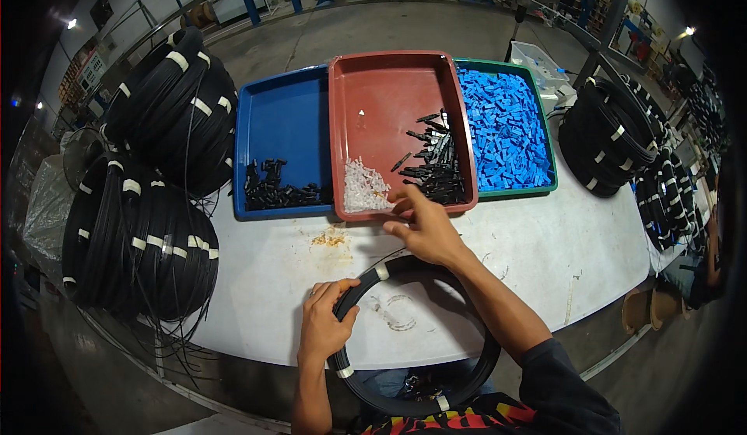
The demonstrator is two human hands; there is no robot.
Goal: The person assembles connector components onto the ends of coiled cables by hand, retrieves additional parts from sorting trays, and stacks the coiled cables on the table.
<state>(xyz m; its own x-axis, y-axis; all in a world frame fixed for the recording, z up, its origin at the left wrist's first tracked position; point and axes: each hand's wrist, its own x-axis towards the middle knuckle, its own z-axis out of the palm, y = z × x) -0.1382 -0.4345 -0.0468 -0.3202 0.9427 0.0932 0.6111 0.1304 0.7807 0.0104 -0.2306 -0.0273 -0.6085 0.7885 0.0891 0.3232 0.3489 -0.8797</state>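
A coil of black cable (492,349), bound with pale tape bands, leans upright at the table's front edge against my body. My left hand (327,314) is closed round the coil's left side. Over the front rim of the red tray (366,100) reaches my right hand (424,225), its fingers bent and the thumb apart from them. The fingertips are at the edge of a heap of small clear-white pieces (364,186); nothing shows between them. Beside that heap lie several slim black connector-like parts (436,163). A thin cable end rises from the coil below my right hand.
Left of the red tray, a blue tray (284,108) holds small black parts (272,190). A green tray (551,166) on the right is full of blue pieces (506,124). Large black cable coils (148,240) stack at the left; more coils (607,135) stand right.
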